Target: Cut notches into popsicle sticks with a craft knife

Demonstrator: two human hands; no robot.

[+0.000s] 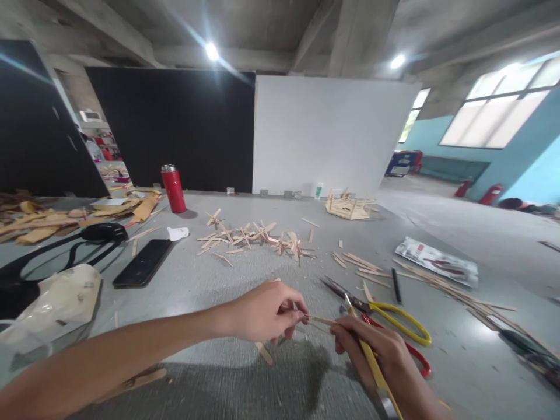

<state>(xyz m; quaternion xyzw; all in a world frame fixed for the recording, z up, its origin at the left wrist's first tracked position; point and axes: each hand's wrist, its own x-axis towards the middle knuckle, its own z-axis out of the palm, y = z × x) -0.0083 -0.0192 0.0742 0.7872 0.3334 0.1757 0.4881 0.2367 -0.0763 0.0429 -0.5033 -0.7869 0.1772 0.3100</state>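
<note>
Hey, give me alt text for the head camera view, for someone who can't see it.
A person's left hand and right hand hold a thin wooden strip between them over a gray table, the right also gripping a yellow tool. Scissors lie beside the right hand; farther back are scattered wooden pieces, a red bottle and a small wooden structure.

Two ceiling lamps [212,52] flared white above me, the left one throwing long bluish streaks, while daylight washed out the windows [499,116] at the right and the concrete ceiling [245,23] looked dim. Glare pooled on the right of the grey bench [483,332], and soft dark shadows lay beneath my hands [269,312]. Wide-angle distortion tilted the black panel [39,116] and stretched my left forearm [144,347], with fine detail softened towards the edges.
</note>
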